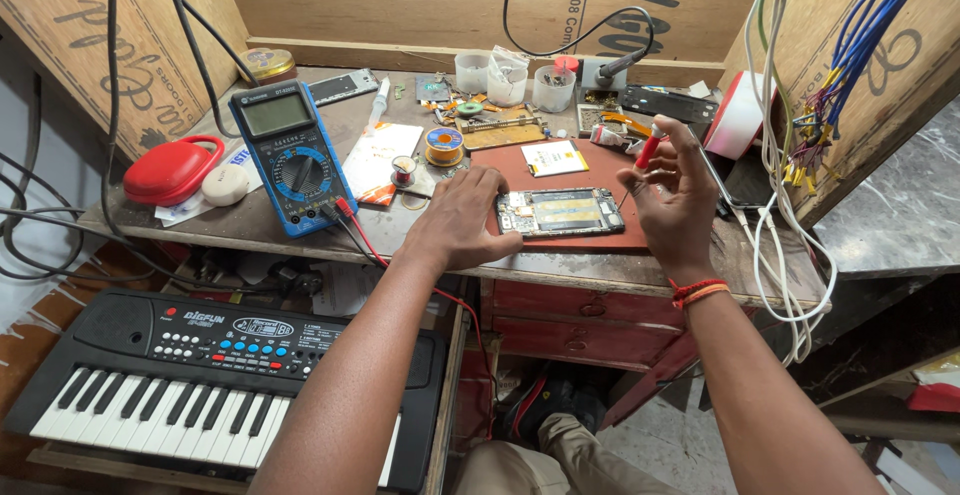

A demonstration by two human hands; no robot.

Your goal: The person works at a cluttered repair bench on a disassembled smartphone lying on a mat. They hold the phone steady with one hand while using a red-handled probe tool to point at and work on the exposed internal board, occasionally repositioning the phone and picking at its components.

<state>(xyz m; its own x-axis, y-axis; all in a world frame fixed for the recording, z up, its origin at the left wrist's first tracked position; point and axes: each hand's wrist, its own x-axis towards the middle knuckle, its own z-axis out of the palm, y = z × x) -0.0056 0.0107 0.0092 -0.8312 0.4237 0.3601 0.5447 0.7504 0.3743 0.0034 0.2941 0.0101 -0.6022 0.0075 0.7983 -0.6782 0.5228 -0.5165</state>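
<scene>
While the left hand [462, 217] pins the opened phone [560, 212] flat with fingers spread, the right hand [672, 195] pinches a red-handled screwdriver [646, 148] above it, so screw work looks underway and the tip needs lowering onto a screw.

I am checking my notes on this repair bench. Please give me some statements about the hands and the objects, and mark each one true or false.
1. The left hand rests on the opened smartphone. True.
2. The right hand holds a red-handled screwdriver. True.
3. The blue multimeter lies to the right of the phone. False: it lies to the left.
4. The phone lies on a brown work mat. True.
5. The keyboard stands on the bench top. False: it sits lower, in front of the bench.
</scene>
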